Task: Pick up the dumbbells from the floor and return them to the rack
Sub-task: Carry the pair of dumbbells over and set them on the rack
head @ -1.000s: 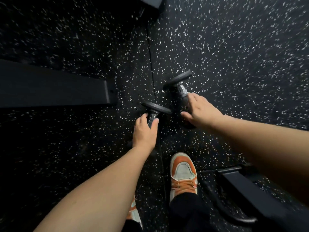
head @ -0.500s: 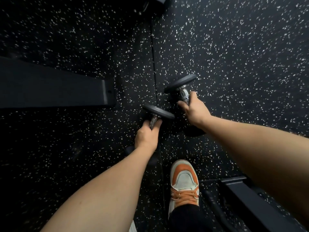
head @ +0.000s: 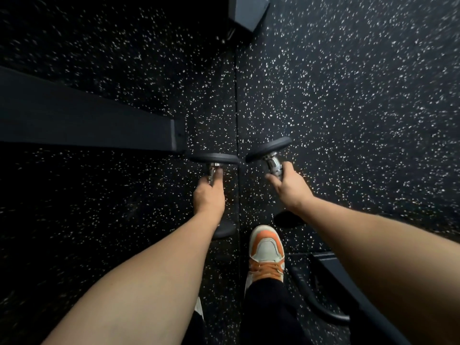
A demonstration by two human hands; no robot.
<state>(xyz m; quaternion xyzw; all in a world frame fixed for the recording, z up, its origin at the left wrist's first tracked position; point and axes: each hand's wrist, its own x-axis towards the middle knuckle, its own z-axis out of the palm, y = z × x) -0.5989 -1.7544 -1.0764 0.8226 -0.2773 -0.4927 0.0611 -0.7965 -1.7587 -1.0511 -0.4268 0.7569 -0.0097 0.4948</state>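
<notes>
Over the black speckled floor (head: 348, 108), the person is gripping one dumbbell in each hand. The left hand (head: 208, 195) is wrapping closed around the metal handle of the left dumbbell (head: 214, 158), whose far black plate is showing beyond the fingers while its near plate is peeking out from under the forearm. The right hand (head: 290, 188) is clenching the chrome handle of the right dumbbell (head: 268, 148), which is tilting so that its far plate is angling up to the right; its near plate is showing dark below the wrist. The two far plates are sitting just beside each other, either side of a seam in the floor. An orange and white shoe (head: 266, 252) is standing between the forearms. A dark bench pad (head: 87, 123) is lying to the left, its end near the left dumbbell.
</notes>
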